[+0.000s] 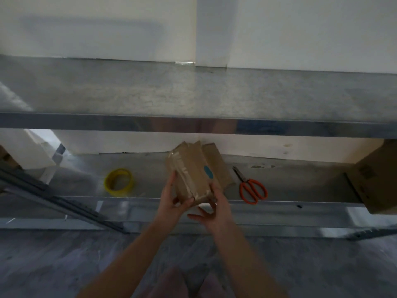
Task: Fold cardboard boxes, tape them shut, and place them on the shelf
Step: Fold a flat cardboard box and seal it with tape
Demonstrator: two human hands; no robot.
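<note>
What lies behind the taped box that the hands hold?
Behind the taped box, gripped by the left hand and supported by the right hand, flat cardboard pieces lie on the lower shelf. The box covers their near part, so their number cannot be told.

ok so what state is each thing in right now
small box: taped shut, held
left hand: grips the small box
right hand: touches it, fingers spread
tape roll: lying flat on lower shelf
scissors: closed, on lower shelf
</note>
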